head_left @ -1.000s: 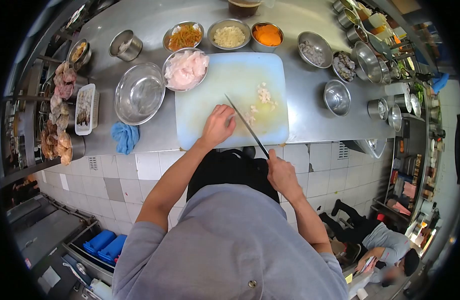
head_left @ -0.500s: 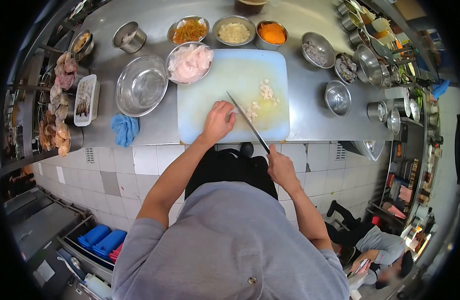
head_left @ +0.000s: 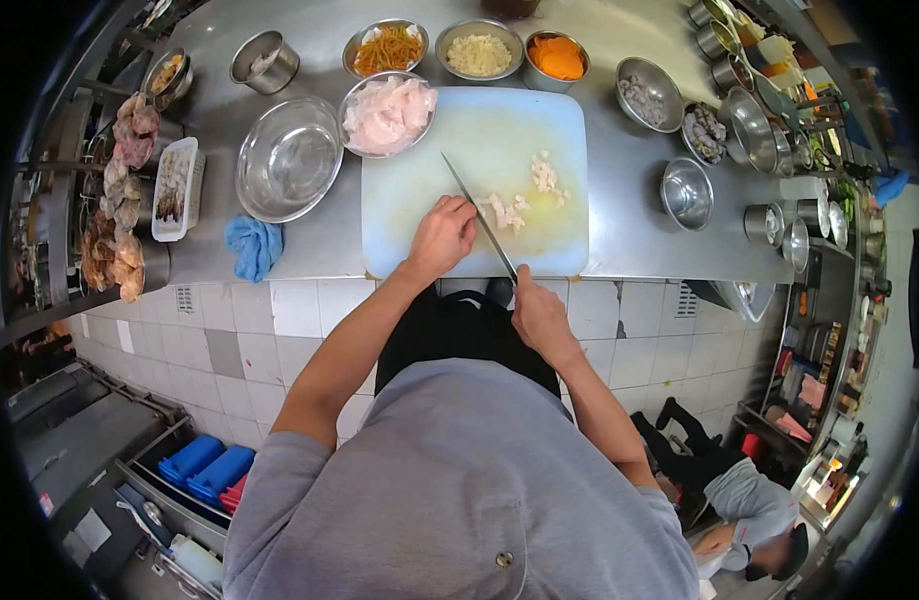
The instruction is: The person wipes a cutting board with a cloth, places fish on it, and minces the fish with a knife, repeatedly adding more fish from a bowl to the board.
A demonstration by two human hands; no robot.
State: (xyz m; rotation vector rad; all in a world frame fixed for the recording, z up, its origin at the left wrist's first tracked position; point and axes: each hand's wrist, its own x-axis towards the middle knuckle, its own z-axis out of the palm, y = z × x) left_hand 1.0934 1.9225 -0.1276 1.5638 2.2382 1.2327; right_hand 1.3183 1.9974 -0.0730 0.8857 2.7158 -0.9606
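My right hand is closed round the handle of a long kitchen knife, whose blade slants up and left over the cutting board. My left hand is curled on the board just left of the blade, its fingertips close to the steel. Whatever lies under those fingers is hidden. Right of the blade sits a small heap of diced pale meat, and a second heap of dice lies farther right. A bowl of pale pink meat slices touches the board's upper left corner.
Behind the board stand bowls of orange shreds, chopped pale bits and orange slices. An empty steel bowl and a blue cloth lie left. Steel bowls stand right. Another person is at lower right.
My right hand and the knife have moved left and forward across the board, closer to my left hand. The whole view has shifted slightly.
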